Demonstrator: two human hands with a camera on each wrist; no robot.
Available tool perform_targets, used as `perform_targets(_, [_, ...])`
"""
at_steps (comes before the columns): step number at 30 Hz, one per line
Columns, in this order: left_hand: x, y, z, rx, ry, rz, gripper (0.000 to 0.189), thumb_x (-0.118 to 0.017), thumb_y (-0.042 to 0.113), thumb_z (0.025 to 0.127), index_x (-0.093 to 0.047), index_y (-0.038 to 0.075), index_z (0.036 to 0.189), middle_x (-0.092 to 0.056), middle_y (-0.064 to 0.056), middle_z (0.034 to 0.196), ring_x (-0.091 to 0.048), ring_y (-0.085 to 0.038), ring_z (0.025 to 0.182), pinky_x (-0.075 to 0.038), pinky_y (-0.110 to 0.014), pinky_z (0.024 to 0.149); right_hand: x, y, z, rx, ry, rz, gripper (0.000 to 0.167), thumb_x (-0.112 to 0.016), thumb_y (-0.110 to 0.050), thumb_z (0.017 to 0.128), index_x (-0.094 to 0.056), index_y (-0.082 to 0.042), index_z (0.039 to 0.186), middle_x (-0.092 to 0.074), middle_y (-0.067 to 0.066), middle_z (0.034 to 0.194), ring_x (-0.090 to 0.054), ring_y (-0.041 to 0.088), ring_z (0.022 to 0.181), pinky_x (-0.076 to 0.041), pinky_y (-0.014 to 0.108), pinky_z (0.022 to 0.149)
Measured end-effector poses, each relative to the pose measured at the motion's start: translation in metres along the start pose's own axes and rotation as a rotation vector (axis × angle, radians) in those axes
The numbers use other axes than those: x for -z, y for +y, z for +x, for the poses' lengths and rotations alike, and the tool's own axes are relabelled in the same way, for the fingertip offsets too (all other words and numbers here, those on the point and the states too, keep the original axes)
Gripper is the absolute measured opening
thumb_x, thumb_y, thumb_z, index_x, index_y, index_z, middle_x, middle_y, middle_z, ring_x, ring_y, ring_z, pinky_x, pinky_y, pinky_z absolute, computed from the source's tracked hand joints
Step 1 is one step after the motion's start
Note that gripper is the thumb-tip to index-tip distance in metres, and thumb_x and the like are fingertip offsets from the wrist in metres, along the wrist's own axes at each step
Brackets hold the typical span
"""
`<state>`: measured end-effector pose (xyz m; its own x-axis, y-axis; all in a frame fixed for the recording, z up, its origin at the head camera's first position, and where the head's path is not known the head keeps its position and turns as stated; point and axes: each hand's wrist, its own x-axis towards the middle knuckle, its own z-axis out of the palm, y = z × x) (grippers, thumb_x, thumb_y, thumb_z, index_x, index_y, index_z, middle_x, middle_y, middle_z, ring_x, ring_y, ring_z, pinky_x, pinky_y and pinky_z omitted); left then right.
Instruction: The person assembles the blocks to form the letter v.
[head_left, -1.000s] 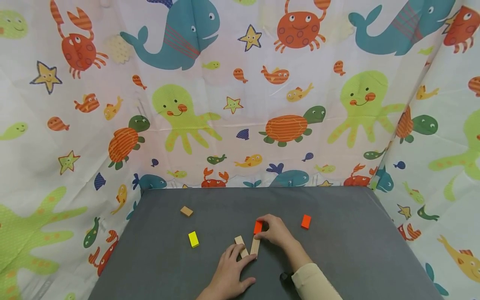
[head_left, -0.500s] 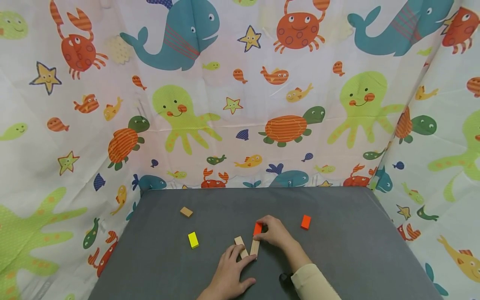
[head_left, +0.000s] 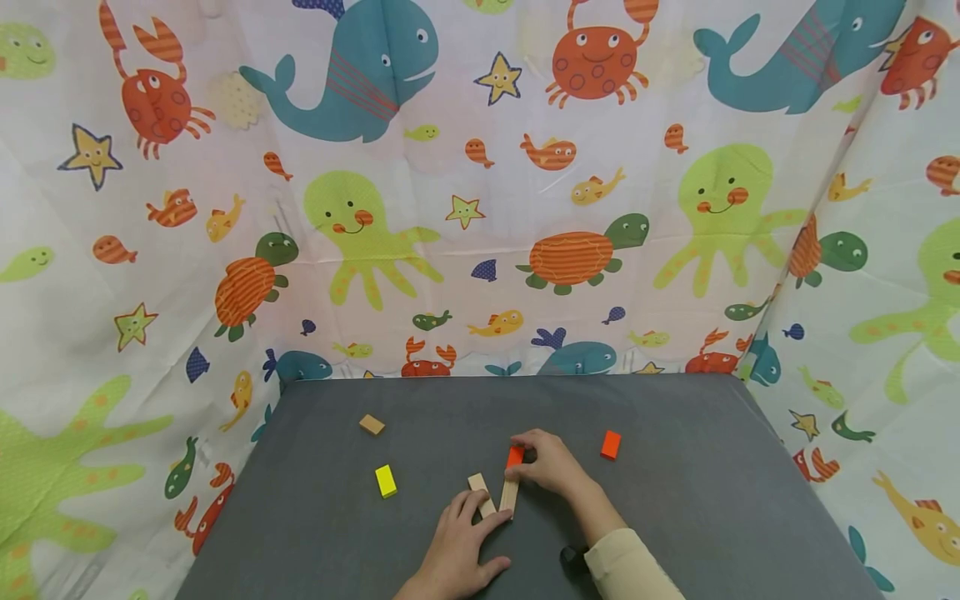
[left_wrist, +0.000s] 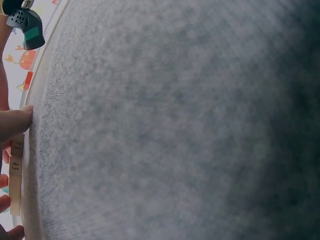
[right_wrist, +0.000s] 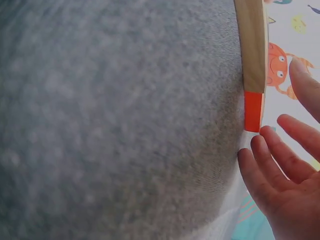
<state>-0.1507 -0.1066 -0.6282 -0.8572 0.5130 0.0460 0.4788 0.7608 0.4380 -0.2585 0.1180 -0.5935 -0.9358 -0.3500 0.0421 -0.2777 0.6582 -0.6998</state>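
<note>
Two narrow plain wooden blocks lie close together on the grey table, the left one (head_left: pixel 477 482) slanting towards the near end of the right one (head_left: pixel 509 493). My left hand (head_left: pixel 459 546) lies over them with extended fingers, the fingertips at their near ends. Numbers are printed on the end faces of these blocks (left_wrist: pixel 15 165) in the left wrist view. An orange block (head_left: pixel 514 455) continues the right wooden block at its far end. My right hand (head_left: pixel 553 462) pinches it lengthwise, thumb near the joint and index finger at the far end. In the right wrist view, fingertips (right_wrist: pixel 265 131) are right at the orange block (right_wrist: pixel 253 111).
To the left, a yellow block (head_left: pixel 386 481) and a small tan block (head_left: pixel 372 424) lie on the grey tabletop (head_left: pixel 660 500). A second orange block (head_left: pixel 611 444) lies to the right. Behind stands a curtain (head_left: pixel 480 275) printed with sea animals.
</note>
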Motion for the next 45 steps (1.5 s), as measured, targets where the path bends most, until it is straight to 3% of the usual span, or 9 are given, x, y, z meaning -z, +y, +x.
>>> perform_targets(16, [0.000,0.000,0.000,-0.001,0.003,-0.001,0.061,-0.069,0.061,0.088,-0.051,0.045,0.144,-0.040,-0.003,0.149,-0.038,-0.030,0.135,-0.042,-0.062,0.102,0.018,-0.010,-0.006,-0.007,0.046,0.022,0.059,-0.085,-0.031,0.082,-0.066,-0.009,0.134,-0.063,0.011,0.136,-0.063,0.031,0.118,-0.055,0.051,0.094])
perform_targets(45, [-0.001,0.001,0.000,-0.012,0.022,0.030,0.062,-0.068,0.063,0.088,-0.051,0.046,0.144,-0.040,-0.002,0.148,-0.039,-0.029,0.132,-0.042,-0.060,0.102,0.042,0.011,-0.021,-0.055,0.156,-0.026,0.061,-0.087,-0.032,0.079,-0.067,-0.012,0.133,-0.064,0.009,0.136,-0.060,0.032,0.124,-0.053,0.054,0.099])
